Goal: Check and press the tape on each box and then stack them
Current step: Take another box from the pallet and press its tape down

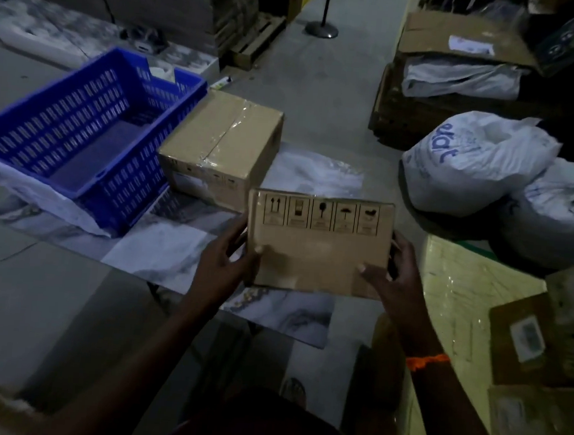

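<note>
A small cardboard box (318, 243) is held up above the near edge of the marble-patterned table (159, 248), the face with its printed handling symbols turned toward the camera. The left hand (227, 257) grips its left edge and the right hand (391, 270) its right edge, thumbs on the near face. Farther left, a larger taped box (222, 147) sits on the table just beside a blue crate (80, 125). White sacks (472, 163) lie to the right.

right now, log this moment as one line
left hand: grips held box left edge | right hand: grips right edge | taped box: rests beside blue crate | stack: not started
</note>
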### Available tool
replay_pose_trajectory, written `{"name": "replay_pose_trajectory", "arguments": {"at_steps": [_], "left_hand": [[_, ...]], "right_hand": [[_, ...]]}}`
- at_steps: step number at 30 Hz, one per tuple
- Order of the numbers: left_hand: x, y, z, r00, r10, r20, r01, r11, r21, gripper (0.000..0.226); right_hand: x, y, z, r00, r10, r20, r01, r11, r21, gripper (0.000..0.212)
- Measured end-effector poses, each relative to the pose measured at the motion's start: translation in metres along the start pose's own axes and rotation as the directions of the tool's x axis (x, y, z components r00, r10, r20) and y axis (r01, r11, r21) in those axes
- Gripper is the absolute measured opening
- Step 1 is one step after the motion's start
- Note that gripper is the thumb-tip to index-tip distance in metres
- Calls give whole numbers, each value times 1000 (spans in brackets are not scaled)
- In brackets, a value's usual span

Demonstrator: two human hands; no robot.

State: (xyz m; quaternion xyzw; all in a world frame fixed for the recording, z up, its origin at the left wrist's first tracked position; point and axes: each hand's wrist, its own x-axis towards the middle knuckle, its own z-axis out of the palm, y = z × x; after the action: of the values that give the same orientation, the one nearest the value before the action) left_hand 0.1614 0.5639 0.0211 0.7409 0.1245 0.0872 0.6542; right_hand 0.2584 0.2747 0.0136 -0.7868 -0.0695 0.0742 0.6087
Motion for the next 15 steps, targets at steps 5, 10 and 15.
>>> {"name": "replay_pose_trajectory", "arguments": {"at_steps": [5,10,15], "left_hand": [[-35,-31,-4,968,-217,-124,211,976,-63,32],[-36,-51,-13,908,-399,-129,388,916,-104,62],[-33,-72,-13,920,-370,-131,386,914,124,15]], "right_hand": [[-61,37,8,978,195,-73,-186,975,121,43],[-73,54,33,939,341,-35,-332,929,162,49],[-46,79,41,936,349,-53,-352,935,-44,48]]}}
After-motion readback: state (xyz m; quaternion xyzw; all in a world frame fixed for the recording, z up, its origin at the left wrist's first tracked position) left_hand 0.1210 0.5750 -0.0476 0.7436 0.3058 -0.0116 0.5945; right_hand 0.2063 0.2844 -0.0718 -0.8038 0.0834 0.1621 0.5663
